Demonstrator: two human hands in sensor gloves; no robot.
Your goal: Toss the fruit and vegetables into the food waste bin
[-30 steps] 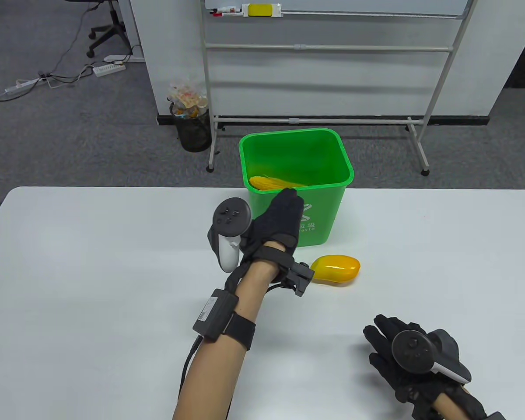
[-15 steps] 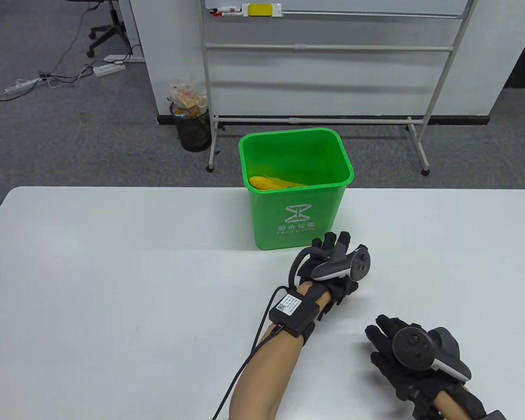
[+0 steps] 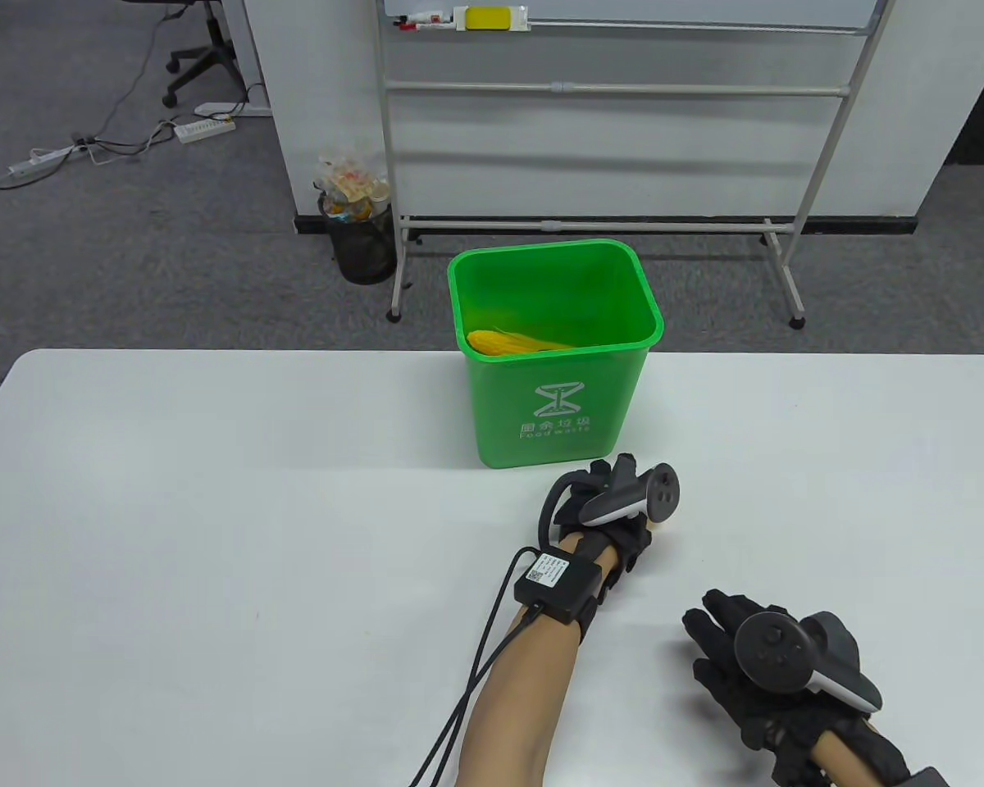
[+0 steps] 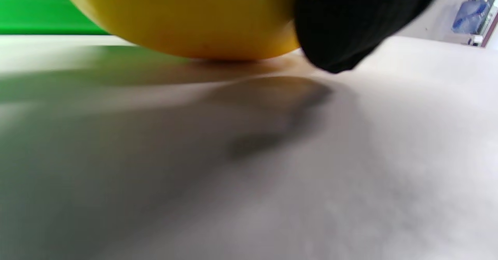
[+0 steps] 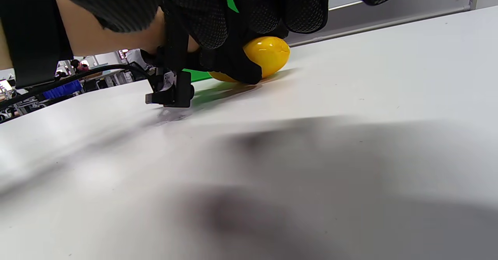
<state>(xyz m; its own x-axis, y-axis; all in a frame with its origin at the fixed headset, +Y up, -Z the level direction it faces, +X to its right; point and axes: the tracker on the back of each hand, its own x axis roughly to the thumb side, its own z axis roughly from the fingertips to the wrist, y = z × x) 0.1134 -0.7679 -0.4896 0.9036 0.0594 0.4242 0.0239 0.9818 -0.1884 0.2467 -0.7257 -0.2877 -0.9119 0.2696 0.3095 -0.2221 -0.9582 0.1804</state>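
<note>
Resting flat on the smooth white table (image 3: 213, 533), closest to us, is the right hand (image 3: 754, 656) in its black knit glove, fingers spread and holding nothing. A round dark tracker (image 3: 775, 648) sits on its back.

A bit farther in, the left hand (image 3: 615, 516) is cupped over the yellow fruit (image 5: 268, 53). From the right wrist view its fingers (image 5: 233, 63) wrap around the fruit's near side. The fruit is smooth, shiny and egg-shaped, and its bottom touches the table in the left wrist view (image 4: 186, 18). From above, the hand and its tracker hide the fruit.

Just behind that hand stands the green plastic bin (image 3: 553, 410), a tall square tub with rounded corners and white writing on its front. Inside it lies 1 bumpy yellow corn cob (image 3: 500, 342).

Past the table is gray carpet, a metal whiteboard frame (image 3: 607, 123) and a black mesh trash basket (image 3: 363, 242).
</note>
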